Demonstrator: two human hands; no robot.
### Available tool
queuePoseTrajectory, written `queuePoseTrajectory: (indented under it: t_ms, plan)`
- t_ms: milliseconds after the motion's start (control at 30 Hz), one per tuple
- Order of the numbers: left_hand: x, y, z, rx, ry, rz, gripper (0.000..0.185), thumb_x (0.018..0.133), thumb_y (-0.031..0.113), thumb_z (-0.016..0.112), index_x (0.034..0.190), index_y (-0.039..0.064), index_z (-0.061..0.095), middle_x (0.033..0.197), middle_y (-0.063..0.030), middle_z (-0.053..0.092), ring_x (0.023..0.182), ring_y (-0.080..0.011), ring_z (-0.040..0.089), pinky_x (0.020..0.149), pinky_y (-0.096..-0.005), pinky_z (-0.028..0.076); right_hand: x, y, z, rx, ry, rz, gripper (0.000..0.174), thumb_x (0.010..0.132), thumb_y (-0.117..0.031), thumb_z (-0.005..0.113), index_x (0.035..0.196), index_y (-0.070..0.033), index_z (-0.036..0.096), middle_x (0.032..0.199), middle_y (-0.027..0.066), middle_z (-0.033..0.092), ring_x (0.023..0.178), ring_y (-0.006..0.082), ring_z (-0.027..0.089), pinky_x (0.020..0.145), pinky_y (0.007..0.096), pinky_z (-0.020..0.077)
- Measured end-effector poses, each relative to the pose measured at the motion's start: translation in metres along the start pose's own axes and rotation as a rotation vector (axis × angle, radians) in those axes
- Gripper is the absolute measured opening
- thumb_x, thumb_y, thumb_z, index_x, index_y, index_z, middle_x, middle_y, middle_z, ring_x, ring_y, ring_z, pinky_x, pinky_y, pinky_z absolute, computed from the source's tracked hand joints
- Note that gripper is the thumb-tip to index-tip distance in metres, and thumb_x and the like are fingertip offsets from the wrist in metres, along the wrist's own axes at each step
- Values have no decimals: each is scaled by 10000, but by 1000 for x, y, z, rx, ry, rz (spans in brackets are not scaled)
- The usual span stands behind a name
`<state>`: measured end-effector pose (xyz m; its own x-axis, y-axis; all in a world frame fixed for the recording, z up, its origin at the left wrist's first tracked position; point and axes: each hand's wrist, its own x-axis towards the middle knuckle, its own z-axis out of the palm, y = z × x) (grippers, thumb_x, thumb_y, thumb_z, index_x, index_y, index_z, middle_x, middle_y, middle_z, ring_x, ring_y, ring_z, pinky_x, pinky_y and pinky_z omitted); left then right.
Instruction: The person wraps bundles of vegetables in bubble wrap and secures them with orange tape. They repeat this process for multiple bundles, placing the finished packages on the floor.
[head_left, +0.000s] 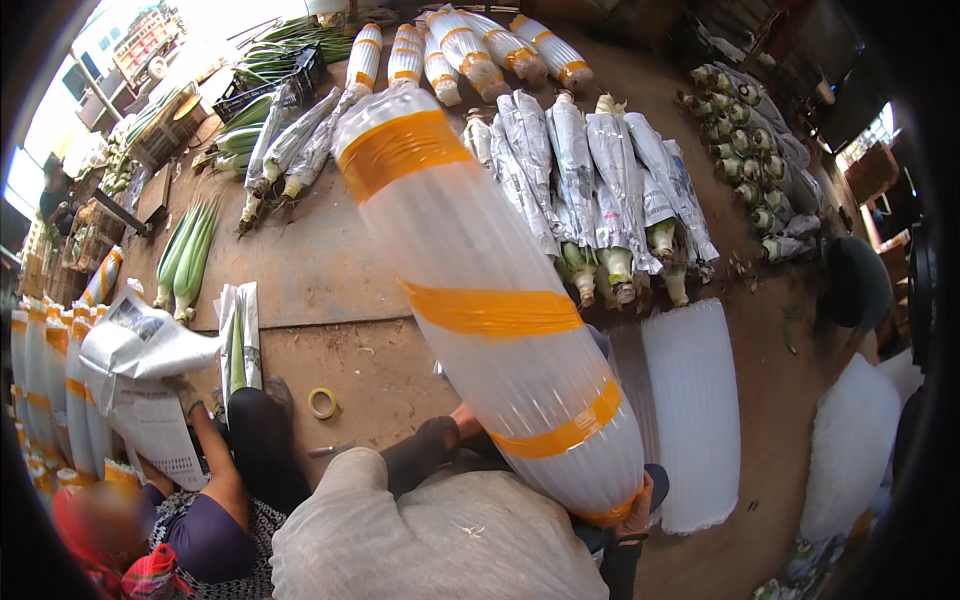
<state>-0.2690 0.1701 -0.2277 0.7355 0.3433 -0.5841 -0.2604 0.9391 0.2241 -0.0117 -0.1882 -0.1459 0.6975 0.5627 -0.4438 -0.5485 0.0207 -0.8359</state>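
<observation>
A long bundle (495, 277) in ribbed white foam wrap, bound with bands of orange tape, slants across the middle close before me. My right hand (637, 508) holds its lower end at the right. Most of my left hand (466, 421) is hidden behind the bundle's left side, so its grip does not show. A white foam sheet or sleeve (694, 416) lies on the floor to the right of the bundle. Beyond it are several leafy stalks wrapped in newspaper (574, 176), their pale root ends towards me.
Several taped foam bundles (465, 52) lie at the back. A person at left handles newspaper (142, 360) beside unwrapped stalks (185, 262). A tape roll (323, 403) lies on the floor (360, 375). More wrapped stalks are piled (750, 157) at right, near another person (855, 285).
</observation>
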Motion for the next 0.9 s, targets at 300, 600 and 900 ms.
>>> queuePoseTrajectory:
  t_ms: [300,600,900]
  plan:
    - [11,55,84,-51,-108,162,653,1035,538,457,1405,5,537,1316,-217,649,1122,-350,668,1002,-518,535,-59,-22,76,184,-120,-115,1049,808,-534,833,1633,-231,260,1579,87,420,1417,324,443,1173,523,402]
    - [87,149,201,-35,-134,291,627,1023,511,436,1288,-29,613,1229,-211,692,1091,-340,685,975,-476,561,42,-94,88,-262,-235,-37,965,814,-553,825,1565,-129,391,1548,78,485,1400,306,485,1188,513,381]
    - [139,41,128,-377,-105,240,520,1018,407,530,1358,18,587,1192,-193,693,1059,-342,687,943,-473,582,21,-48,-10,-110,-56,109,788,926,-542,651,1553,-120,429,1540,89,515,1388,320,513,1149,518,437]
